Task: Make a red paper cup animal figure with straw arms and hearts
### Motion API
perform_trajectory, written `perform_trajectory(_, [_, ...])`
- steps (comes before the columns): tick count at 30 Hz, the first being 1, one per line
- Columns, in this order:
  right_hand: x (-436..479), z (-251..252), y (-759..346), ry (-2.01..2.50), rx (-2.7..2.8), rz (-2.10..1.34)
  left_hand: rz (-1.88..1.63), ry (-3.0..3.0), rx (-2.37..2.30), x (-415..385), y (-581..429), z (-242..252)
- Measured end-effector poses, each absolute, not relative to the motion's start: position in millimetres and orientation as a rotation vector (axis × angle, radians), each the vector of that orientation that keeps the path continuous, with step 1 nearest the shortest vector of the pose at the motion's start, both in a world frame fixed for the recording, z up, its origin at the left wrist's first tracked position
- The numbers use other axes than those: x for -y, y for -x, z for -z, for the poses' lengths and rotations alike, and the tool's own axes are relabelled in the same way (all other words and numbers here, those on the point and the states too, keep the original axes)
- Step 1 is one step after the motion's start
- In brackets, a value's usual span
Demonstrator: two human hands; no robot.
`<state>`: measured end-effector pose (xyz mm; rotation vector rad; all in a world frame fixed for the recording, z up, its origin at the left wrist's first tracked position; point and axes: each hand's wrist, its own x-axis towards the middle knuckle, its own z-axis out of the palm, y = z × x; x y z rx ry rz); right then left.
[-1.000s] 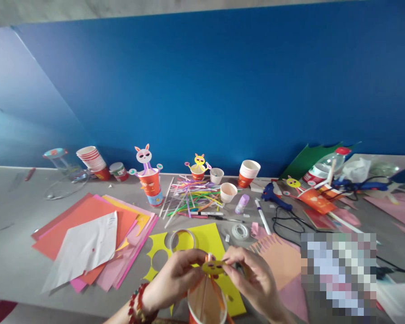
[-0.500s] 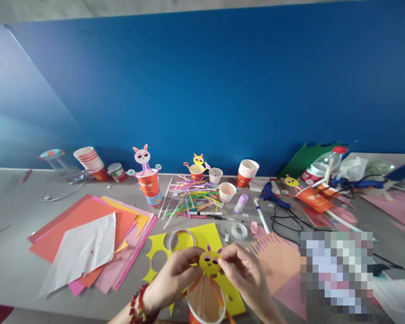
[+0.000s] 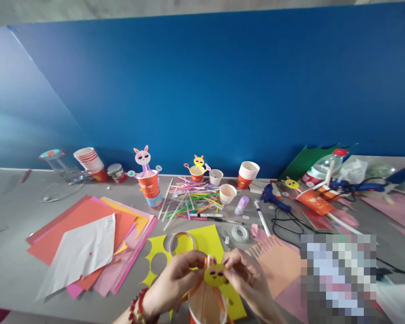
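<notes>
Yellow paper face (image 3: 215, 275) held up between both hands
Right hand (image 3: 251, 280) has its edge pinched, left hand (image 3: 177, 280) seems to grip the orange strips (image 3: 218, 296) beside it, probably keeping everything steady over the one cup (image 3: 199, 305) just below. Beyond the hands I count three more faces tbh: one white face (image 3: 142, 157), two yellow faces (image 3: 198, 160).

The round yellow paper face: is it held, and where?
The right hand pinches the round yellow paper face at its right edge; whether the left hand grips it is unclear.
</notes>
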<state>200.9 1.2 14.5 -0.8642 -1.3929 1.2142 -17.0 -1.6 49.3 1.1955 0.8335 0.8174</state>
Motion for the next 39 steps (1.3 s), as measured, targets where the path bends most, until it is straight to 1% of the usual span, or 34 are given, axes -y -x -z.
perform_trajectory(9, [-1, -14, -198, 0.911, 1.398, -1.129, -0.806, -1.176, -0.832, 4, 14, -44])
perform_trajectory(13, [0, -20, -198, 0.824, 1.446, -1.060, -0.797, -1.189, -0.847, 3, 13, -46])
perform_trajectory(17, [0, -29, -201, 0.705, 1.529, -1.082, -0.802, -1.201, -0.856, 3, 14, -49])
perform_trajectory(23, [1, -22, -200, 0.862, 1.471, -1.113, -0.810, -1.172, -0.820, 5, 15, -42])
perform_trajectory(29, [2, -18, -198, 0.887, 1.458, -1.115, -0.816, -1.148, -0.816, 6, 15, -37])
perform_trajectory(33, [4, -22, -198, 0.823, 1.473, -1.080, -0.818, -1.176, -0.819, 7, 15, -40])
perform_trajectory(39, [7, -32, -200, 0.719, 1.506, -1.159, -0.804, -1.202, -0.854, 7, 13, -47])
